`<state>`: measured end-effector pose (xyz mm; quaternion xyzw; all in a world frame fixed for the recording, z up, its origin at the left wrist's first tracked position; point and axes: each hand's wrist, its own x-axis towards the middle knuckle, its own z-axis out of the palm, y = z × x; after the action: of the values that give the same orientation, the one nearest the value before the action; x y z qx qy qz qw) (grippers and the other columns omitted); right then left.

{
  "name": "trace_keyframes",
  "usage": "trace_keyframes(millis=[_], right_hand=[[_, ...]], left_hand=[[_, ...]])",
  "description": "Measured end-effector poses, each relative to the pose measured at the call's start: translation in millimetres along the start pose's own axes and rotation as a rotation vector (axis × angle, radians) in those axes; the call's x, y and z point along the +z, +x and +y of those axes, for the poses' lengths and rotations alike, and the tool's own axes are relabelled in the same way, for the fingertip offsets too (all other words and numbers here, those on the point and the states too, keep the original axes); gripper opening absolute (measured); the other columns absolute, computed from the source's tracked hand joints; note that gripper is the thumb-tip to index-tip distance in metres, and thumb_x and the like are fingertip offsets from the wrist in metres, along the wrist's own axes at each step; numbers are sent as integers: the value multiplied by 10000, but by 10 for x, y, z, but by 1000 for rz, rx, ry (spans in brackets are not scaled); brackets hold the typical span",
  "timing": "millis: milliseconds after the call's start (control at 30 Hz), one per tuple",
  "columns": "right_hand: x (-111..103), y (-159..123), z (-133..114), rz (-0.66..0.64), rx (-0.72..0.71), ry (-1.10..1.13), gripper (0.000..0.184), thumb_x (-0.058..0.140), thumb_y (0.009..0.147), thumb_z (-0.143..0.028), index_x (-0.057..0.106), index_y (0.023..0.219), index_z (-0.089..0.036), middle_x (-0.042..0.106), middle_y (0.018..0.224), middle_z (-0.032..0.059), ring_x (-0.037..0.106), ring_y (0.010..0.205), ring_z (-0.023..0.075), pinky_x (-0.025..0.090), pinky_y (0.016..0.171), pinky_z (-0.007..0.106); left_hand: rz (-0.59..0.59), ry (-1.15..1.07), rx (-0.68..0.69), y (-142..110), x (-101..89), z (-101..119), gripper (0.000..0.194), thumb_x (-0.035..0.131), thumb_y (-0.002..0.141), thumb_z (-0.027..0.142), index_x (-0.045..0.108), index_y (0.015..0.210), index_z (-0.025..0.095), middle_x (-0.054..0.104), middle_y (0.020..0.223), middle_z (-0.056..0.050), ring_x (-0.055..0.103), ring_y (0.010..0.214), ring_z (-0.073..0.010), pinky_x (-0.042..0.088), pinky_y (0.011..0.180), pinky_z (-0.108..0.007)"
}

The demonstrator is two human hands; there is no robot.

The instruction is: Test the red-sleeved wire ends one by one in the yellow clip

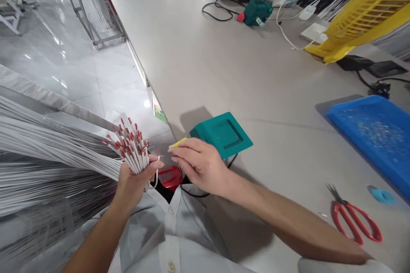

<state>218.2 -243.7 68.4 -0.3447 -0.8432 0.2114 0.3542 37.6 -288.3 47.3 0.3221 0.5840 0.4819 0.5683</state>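
A bundle of white cords with red tips (134, 153) rises out of my left hand (136, 181), which is closed around it. One cord end (158, 160) stands apart between thumb and forefinger, with a thin pale strand pointing right. My right hand (205, 164) is closed in a pinch on a small yellow piece (178, 142), a short gap to the right of that end; the piece's kind is not clear. Just behind my right hand sits a teal device with a square recessed top (226, 134), partly covered by the fingers.
Long white cords (57, 136) hang at the left. On the table (198, 59) lie red-handled scissors (352, 217), a blue tape ring (382, 196) and a blue tray of small clear bits (378, 132). A yellow fan (361, 21) and a green device (256, 13) with cables stand farther back.
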Motion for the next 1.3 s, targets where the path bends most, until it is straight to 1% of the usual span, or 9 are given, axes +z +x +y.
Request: trace_keyframes(millis=[167,367,433,567,633,767,833,967,1300], right_hand=[[335,-96,-73,80,295,611,190,620,795,-272,688,957,-201,643,817,50,586,742,130,491,662,260],[454,-60,-155,198,416,958,70,706,707,-219,729,763,-255,668,721,10,548,721,115,457,681,246],[499,-75,-179,179,586,1156,26,720,684,-259,717,699,-238,647,686,-2,518,607,91,430,561,216],[535,-113,-156,28,865,1455,167,707,676,-355,667,695,-195,548,536,-34,420,433,50,302,414,170],[462,-122,-123,9,803,1349,189,681,700,-369,650,710,-183,554,574,-19,462,484,66,331,440,176],[185,-127,-100,-78,333,781,206,592,781,-325,666,687,-157,563,706,35,519,634,114,422,592,253],[99,-124,-121,-58,191,534,185,574,797,-286,681,729,-151,583,741,57,536,666,129,439,635,276],[168,-83,-175,60,221,349,153,575,803,-240,687,871,-160,627,817,78,577,726,145,471,661,277],[417,-34,-197,186,303,481,74,629,762,-166,689,721,-149,609,648,33,560,607,111,444,569,225]], left_hand=[[-137,-142,-15,-71,-44,64,139,728,640,242,650,713,153,651,573,6,475,425,-60,359,409,-173],[-186,-166,-84,-92,-53,80,151,752,610,243,642,668,158,644,533,11,472,412,-58,349,401,-164],[-198,-133,-79,-85,-66,60,143,753,613,240,651,670,157,637,533,15,468,419,-55,349,410,-164],[-227,-33,-58,-58,-77,0,125,732,652,245,659,645,143,586,509,26,437,434,-45,332,422,-167],[-206,9,-61,-38,-84,-34,132,721,668,258,661,666,140,550,495,34,429,444,-51,330,425,-175],[-91,44,-49,9,-126,-93,187,717,671,280,661,776,136,545,533,31,446,481,-70,355,449,-193],[-62,51,-44,23,-136,-101,220,726,656,278,652,806,136,561,552,26,457,482,-78,363,451,-201],[-115,79,-47,-3,-68,-47,250,731,636,256,653,848,149,597,608,16,487,501,-96,390,461,-212],[-248,144,56,-44,17,57,75,672,697,225,648,713,156,559,550,29,471,501,-89,402,470,-200]])
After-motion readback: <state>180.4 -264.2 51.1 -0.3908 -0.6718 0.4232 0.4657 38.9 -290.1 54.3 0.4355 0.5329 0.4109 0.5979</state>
